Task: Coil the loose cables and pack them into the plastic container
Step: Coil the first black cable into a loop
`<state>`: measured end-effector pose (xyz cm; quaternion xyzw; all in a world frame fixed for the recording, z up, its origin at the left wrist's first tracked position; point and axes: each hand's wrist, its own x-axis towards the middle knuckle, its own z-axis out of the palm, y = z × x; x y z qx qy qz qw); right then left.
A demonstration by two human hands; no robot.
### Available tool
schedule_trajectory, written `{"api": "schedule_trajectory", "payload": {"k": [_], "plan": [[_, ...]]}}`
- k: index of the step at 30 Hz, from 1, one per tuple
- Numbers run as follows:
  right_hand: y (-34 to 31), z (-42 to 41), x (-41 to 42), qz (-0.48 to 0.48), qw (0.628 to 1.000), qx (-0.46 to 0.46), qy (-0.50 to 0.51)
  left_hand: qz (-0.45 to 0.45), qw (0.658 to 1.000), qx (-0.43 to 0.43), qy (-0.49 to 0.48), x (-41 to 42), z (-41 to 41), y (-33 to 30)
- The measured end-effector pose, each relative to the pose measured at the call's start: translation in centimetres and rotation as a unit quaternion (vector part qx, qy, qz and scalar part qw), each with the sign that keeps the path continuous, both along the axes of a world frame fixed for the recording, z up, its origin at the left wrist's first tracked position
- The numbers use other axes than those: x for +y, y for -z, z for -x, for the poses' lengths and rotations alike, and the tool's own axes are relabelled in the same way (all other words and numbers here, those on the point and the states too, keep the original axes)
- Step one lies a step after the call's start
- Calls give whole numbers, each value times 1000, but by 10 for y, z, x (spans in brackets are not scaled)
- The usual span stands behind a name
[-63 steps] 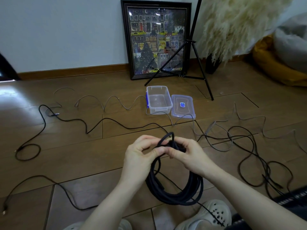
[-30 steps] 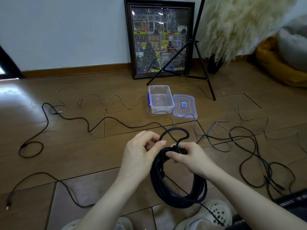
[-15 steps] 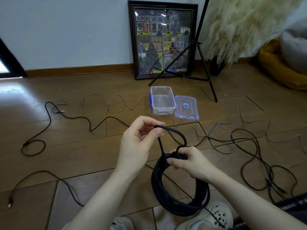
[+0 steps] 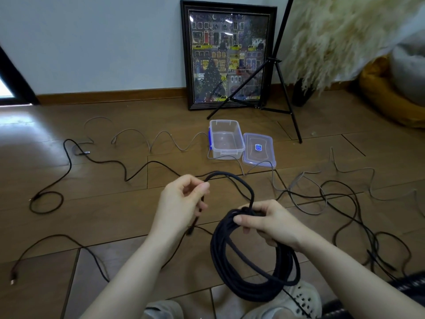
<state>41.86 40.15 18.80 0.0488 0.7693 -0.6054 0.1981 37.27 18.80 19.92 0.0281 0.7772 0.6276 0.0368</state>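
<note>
While coiling: the thick black cable (image 4: 250, 268) hangs as a bundle of loops in front of the person, above the floor (image 4: 115, 217), with its free tail arcing up from the top of the bundle.
Right hand (image 4: 268, 223): fingers clenched round the gathered top of the coil, carrying its weight.
Left hand (image 4: 181, 201): fingertips pinching the tail near its bend; the end hangs down below the palm.
Container (image 4: 226, 140): open and seemingly bare, on the floor well beyond the hands, its lid (image 4: 258, 149) just beside it.
Other cables: a thin black cable (image 4: 110, 162) and a grey cable (image 4: 161, 139) lie loose on the floor, a tangle (image 4: 345, 203) at right.
Risk: if the right grip slackens during the wrap, the loops would likely spring apart; a wrap pulled off-centre could slip off the bundle.
Hard to make out: the tail's plug is dark and blurred; whether the tail already circles the bundle is hidden under the right fingers; the tangle's cable count is unclear.
</note>
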Motion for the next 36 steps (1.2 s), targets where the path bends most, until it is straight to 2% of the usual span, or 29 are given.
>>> {"api": "schedule_trajectory", "payload": {"k": [3, 5, 7, 10, 13, 16, 19, 21, 23, 26, 32, 36], "plan": [[-7, 4, 2, 40, 999, 4, 17, 54, 997, -55, 11, -1, -2, 7], [-7, 5, 4, 49, 998, 3, 40, 75, 995, -56, 18, 2, -3, 3], [-6, 6, 6, 45, 997, -2, 65, 131, 991, 16, 20, 7, -7, -1], [-6, 7, 8, 18, 996, 1, 87, 183, 962, 200, 37, 15, -17, -13], [-6, 5, 3, -39, 997, 29, 66, 217, 918, 298, 144, 24, -23, -20], [-7, 4, -1, -43, 997, 41, 55, 279, 884, 278, 251, 27, -24, -13], [-13, 4, 1, 9, 998, 23, 66, 351, 853, 249, 296, 21, -19, 0], [-17, 4, 3, 50, 997, 12, 62, 374, 844, 225, 312, 19, -19, 4], [-19, 4, 3, 68, 996, 24, 55, 356, 858, 188, 318, 20, -21, 6], [-21, 4, 3, 81, 993, 57, 55, 278, 897, 138, 316, 20, -23, 3], [-16, 4, -1, 94, 989, 99, 60, 149, 953, 105, 244, 21, -29, 5], [-11, 3, -4, 113, 986, 105, 66, 113, 966, 101, 208, 21, -27, 2]]}}
